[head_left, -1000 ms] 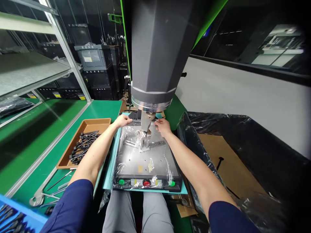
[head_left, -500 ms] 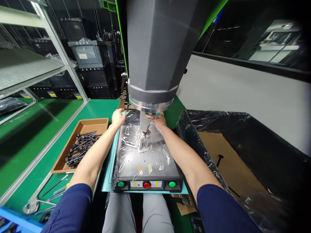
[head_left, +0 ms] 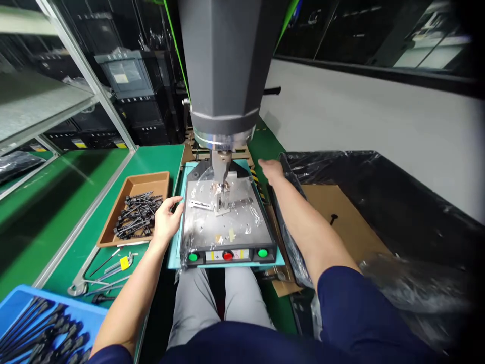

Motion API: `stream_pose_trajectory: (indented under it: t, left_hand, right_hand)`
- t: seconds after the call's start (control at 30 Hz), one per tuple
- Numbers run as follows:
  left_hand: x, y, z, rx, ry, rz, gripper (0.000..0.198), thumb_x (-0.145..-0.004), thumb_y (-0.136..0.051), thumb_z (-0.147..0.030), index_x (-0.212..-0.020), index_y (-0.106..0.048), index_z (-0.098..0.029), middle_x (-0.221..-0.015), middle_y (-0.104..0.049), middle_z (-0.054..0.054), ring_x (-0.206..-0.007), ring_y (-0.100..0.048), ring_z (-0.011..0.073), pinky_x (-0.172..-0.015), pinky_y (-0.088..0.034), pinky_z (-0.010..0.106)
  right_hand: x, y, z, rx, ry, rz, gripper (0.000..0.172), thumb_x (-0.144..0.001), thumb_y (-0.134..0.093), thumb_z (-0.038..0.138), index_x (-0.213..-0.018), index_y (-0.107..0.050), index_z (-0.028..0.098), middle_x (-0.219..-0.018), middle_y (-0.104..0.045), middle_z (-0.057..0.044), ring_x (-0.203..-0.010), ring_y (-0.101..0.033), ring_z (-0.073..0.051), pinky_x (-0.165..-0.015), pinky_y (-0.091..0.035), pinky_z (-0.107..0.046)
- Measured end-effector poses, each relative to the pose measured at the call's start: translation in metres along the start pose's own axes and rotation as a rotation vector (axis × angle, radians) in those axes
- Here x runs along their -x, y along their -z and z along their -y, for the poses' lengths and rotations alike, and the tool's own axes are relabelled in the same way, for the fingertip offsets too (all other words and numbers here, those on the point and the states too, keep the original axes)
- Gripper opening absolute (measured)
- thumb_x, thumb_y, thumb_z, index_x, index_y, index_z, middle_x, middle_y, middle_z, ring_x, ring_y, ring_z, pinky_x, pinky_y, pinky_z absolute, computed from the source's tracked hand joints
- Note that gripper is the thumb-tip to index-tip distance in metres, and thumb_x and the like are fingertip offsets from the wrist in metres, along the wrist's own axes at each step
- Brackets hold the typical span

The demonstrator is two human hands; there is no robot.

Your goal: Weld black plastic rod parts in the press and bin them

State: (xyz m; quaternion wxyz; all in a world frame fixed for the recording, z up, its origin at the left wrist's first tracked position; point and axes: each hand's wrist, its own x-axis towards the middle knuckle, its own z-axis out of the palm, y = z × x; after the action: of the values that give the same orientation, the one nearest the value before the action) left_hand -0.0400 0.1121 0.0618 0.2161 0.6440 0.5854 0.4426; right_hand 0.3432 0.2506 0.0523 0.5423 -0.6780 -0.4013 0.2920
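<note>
A grey press head (head_left: 222,65) with a metal horn (head_left: 221,167) hangs over a small metal fixture (head_left: 223,202) on a plastic-covered steel plate (head_left: 215,227). My left hand (head_left: 167,218) is at the plate's left edge, thumb and fingers apart, with nothing in it. My right hand (head_left: 271,169) is off the plate's right side, by the black plastic-lined box, its fingers stretched out and slightly blurred; nothing shows in it. Green buttons (head_left: 262,253) and a red button (head_left: 228,256) sit on the plate's front edge.
On the left, a brown tray (head_left: 133,183) holds several black ties. Hand tools (head_left: 109,283) lie in front of it. A blue bin (head_left: 22,293) with black parts is at lower left. On the right, cardboard (head_left: 341,212) lies inside the black-lined box (head_left: 341,164).
My left hand has come back from the far left corner of the plate. My right hand has moved out to the right from behind the horn. The view has shifted, showing more of the blue bin.
</note>
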Motion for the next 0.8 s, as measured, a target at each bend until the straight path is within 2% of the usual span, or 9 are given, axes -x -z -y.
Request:
stream_pose_trajectory:
  t: [0.07, 0.17, 0.23, 0.33, 0.4, 0.47, 0.63, 0.73, 0.8]
  left_hand:
    - [0.049, 0.004, 0.001, 0.071, 0.025, 0.011, 0.033, -0.084, -0.058, -0.042, -0.107, -0.067, -0.020, -0.114, -0.069, 0.007, -0.107, -0.064, 0.0218, -0.099, -0.049, 0.037]
    - [0.127, -0.002, 0.016, 0.131, 0.143, -0.013, 0.028, -0.085, -0.057, -0.043, -0.099, -0.066, -0.021, -0.104, -0.070, 0.006, -0.098, -0.066, 0.0212, -0.094, -0.052, 0.036]
    - [0.174, -0.013, 0.038, 0.131, 0.269, 0.006, 0.027, -0.084, -0.055, -0.046, -0.088, -0.064, -0.020, -0.093, -0.069, 0.006, -0.088, -0.066, 0.0214, -0.085, -0.054, 0.036]
    - [0.217, -0.037, 0.078, 0.061, 0.430, 0.148, 0.027, -0.082, -0.053, -0.045, -0.081, -0.062, -0.020, -0.082, -0.068, 0.006, -0.078, -0.065, 0.0213, -0.076, -0.054, 0.035]
    - [0.224, -0.051, 0.100, -0.042, 0.466, 0.208, 0.026, -0.082, -0.050, -0.043, -0.079, -0.062, -0.020, -0.080, -0.068, 0.005, -0.078, -0.065, 0.0212, -0.077, -0.053, 0.035]
    - [0.221, -0.060, 0.113, -0.155, 0.440, 0.197, 0.025, -0.083, -0.049, -0.042, -0.077, -0.061, -0.020, -0.080, -0.067, 0.005, -0.080, -0.064, 0.0215, -0.081, -0.051, 0.035]
    - [0.207, -0.065, 0.124, -0.261, 0.339, -0.126, 0.028, -0.081, -0.059, -0.045, -0.092, -0.058, -0.019, -0.102, -0.062, 0.012, -0.104, -0.060, 0.0263, -0.095, -0.047, 0.041]
    - [0.205, -0.067, 0.126, -0.227, 0.325, -0.209, 0.040, -0.078, -0.065, -0.046, -0.106, -0.053, -0.019, -0.124, -0.056, 0.014, -0.123, -0.051, 0.0280, -0.104, -0.042, 0.045]
    - [0.203, -0.068, 0.127, -0.191, 0.378, -0.224, 0.048, -0.078, -0.066, -0.047, -0.115, -0.051, -0.020, -0.130, -0.054, 0.014, -0.127, -0.049, 0.0280, -0.106, -0.040, 0.045]
  right_hand:
    - [0.036, 0.030, -0.026, 0.028, 0.030, -0.070, 0.040, -0.094, -0.058, 0.048, -0.096, -0.063, 0.009, -0.084, -0.068, -0.012, -0.086, -0.061, -0.020, -0.079, -0.050, -0.033]
    - [0.119, 0.067, -0.080, 0.093, 0.078, -0.114, 0.033, -0.090, -0.062, 0.044, -0.102, -0.064, 0.013, -0.096, -0.069, -0.009, -0.094, -0.061, -0.020, -0.090, -0.047, -0.035]
    - [0.179, 0.080, -0.119, 0.188, 0.157, -0.091, 0.031, -0.088, -0.061, 0.044, -0.101, -0.065, 0.016, -0.097, -0.069, -0.010, -0.093, -0.063, -0.024, -0.090, -0.049, -0.039]
    - [0.247, 0.081, -0.170, 0.279, 0.076, -0.028, 0.045, -0.085, -0.060, 0.051, -0.113, -0.063, 0.015, -0.110, -0.066, -0.015, -0.102, -0.062, -0.029, -0.086, -0.053, -0.043]
    - [0.269, 0.077, -0.195, 0.307, 0.046, 0.003, 0.060, -0.082, -0.061, 0.054, -0.126, -0.056, 0.014, -0.122, -0.059, -0.019, -0.110, -0.059, -0.032, -0.086, -0.054, -0.044]
    - [0.275, 0.073, -0.211, 0.333, 0.047, 0.022, 0.071, -0.080, -0.061, 0.056, -0.135, -0.050, 0.012, -0.128, -0.054, -0.021, -0.112, -0.058, -0.033, -0.089, -0.053, -0.046]
    - [0.269, 0.068, -0.226, 0.381, 0.068, 0.018, 0.081, -0.076, -0.062, 0.062, -0.139, -0.045, 0.013, -0.130, -0.054, -0.021, -0.113, -0.057, -0.034, -0.090, -0.051, -0.047]
    - [0.267, 0.068, -0.227, 0.394, 0.059, 0.003, 0.082, -0.074, -0.065, 0.062, -0.137, -0.046, 0.013, -0.128, -0.056, -0.021, -0.112, -0.057, -0.034, -0.091, -0.050, -0.047]
    - [0.267, 0.067, -0.228, 0.399, 0.066, -0.015, 0.080, -0.073, -0.066, 0.062, -0.135, -0.048, 0.014, -0.126, -0.057, -0.020, -0.111, -0.057, -0.034, -0.091, -0.049, -0.047]
